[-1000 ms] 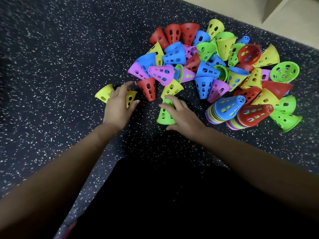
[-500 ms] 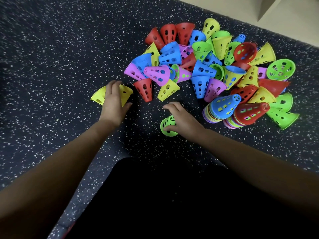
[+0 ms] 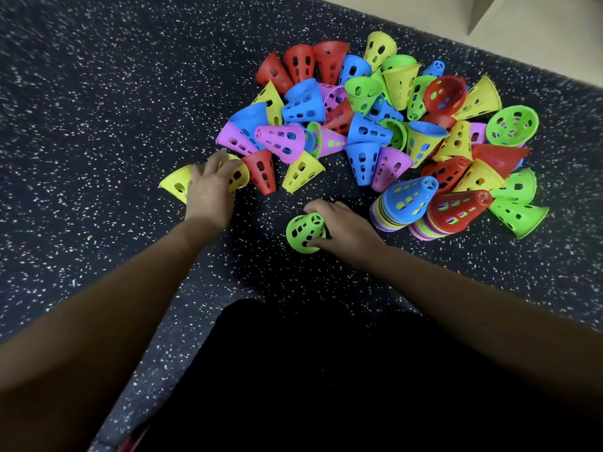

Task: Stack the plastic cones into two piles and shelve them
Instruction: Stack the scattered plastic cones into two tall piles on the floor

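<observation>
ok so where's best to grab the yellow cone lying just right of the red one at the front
Probably its narrow end. The yellow cone lies on its side, tip toward you, wide rim facing the heap. Come from the near side over bare floor, pinching across the tapered wall.

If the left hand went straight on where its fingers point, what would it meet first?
Most likely the purple cone at the pile's near-left edge, just beyond the left hand, which holds a yellow cone; depth unclear.
</observation>
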